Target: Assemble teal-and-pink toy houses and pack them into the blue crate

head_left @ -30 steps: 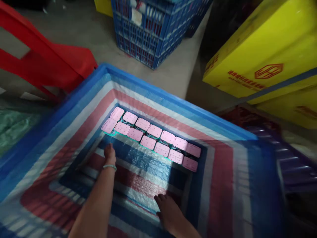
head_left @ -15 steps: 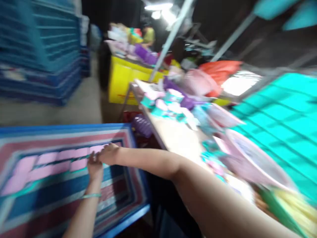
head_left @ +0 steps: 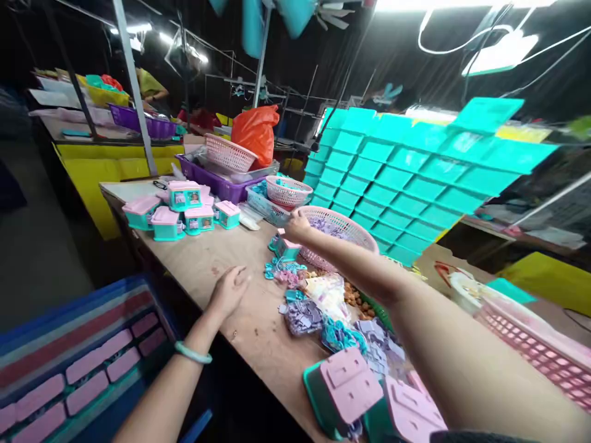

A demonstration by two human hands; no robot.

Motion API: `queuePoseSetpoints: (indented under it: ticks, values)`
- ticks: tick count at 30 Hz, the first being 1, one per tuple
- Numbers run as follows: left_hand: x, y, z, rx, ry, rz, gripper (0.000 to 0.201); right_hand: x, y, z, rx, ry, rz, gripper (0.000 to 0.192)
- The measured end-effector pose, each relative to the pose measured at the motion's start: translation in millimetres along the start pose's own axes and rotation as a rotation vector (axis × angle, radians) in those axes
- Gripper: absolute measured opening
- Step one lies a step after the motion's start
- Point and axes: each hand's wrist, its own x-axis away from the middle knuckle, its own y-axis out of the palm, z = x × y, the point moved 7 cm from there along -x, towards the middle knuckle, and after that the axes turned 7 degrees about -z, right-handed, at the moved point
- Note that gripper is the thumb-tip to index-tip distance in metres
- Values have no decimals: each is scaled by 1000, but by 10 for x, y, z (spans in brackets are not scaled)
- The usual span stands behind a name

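My right hand (head_left: 297,227) is stretched across the table with its fingers curled down. It is at the top of a small teal box with a pink lid (head_left: 287,247), beside a pink basket of lilac parts (head_left: 330,224); its fingertips are hidden. Over the table's near edge hangs my left hand (head_left: 229,289), fingers curled together, nothing visible in them, a pale green bangle (head_left: 192,353) on the wrist. Several finished-looking teal boxes with pink lids (head_left: 184,206) are grouped at the far left of the table. Two more, including a tilted box (head_left: 344,387), lie at the near end.
A blue striped crate (head_left: 87,307) at lower left holds rows of pink-lidded boxes. Loose lilac parts (head_left: 302,317) and teal parts (head_left: 341,335) lie mid-table. Stacked teal bins (head_left: 388,166) rise behind. A purple crate (head_left: 217,181) stands at the back; a person (head_left: 150,86) is farther off.
The view has swung right, from the crate towards the table. Both hands have left the pink-lidded boxes in the crate; the right now reaches over the table, the left is at its edge.
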Motion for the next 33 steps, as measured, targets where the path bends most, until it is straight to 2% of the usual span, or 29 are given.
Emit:
queuePoseSetpoints:
  ticks: [2,4,6,9,12,15,17,20,24,26,27,28,29,30,33]
  values:
    - [-94,87,-34,-77,-10,-33,34,-42,287,227,38,88,-101,48]
    - [-172,-48,-143,-174,-44,-25,35,-99,509,287,34,127,-159,56]
    - [-259,-373,-299,-280,-106,18,40,-163,646,262,19,131,-170,67]
    - [-437,-1053,-526,-429,-225,143,53,-263,740,239,-30,132,-172,79]
    - [-679,-1669,-674,-536,-333,296,68,-387,724,268,-103,135,-192,75]
    - [-985,-2006,-763,-591,-399,382,80,-536,586,173,-184,68,-154,70]
    - [-1193,-2101,-816,-610,-428,406,84,-627,507,-45,-249,-36,-127,70]
    - [-1434,-2158,-907,-618,-472,415,85,-749,512,-524,-324,-224,-157,75]
    - [-1546,-2206,-1015,-610,-519,373,78,-1069,484,-997,-349,-401,-273,85]
    - [-1503,-2249,-1038,-611,-533,358,72,-1370,270,-1155,-376,-516,-285,91]
    - [-1463,-2273,-1043,-612,-539,351,71,-1563,105,-1230,-396,-571,-254,94]
    - [-1414,-2299,-1047,-611,-545,341,71,-1792,-98,-1283,-404,-580,-154,97]
    - [-1360,-2323,-1047,-609,-549,329,72,-2039,-306,-1321,-372,-537,-15,99]
    - [-1301,-2346,-1045,-606,-550,313,76,-2276,-449,-1394,-359,-508,46,103]
    - [-1130,-2386,-1009,-587,-524,228,87,-2853,-634,-1720,-334,-465,91,110]
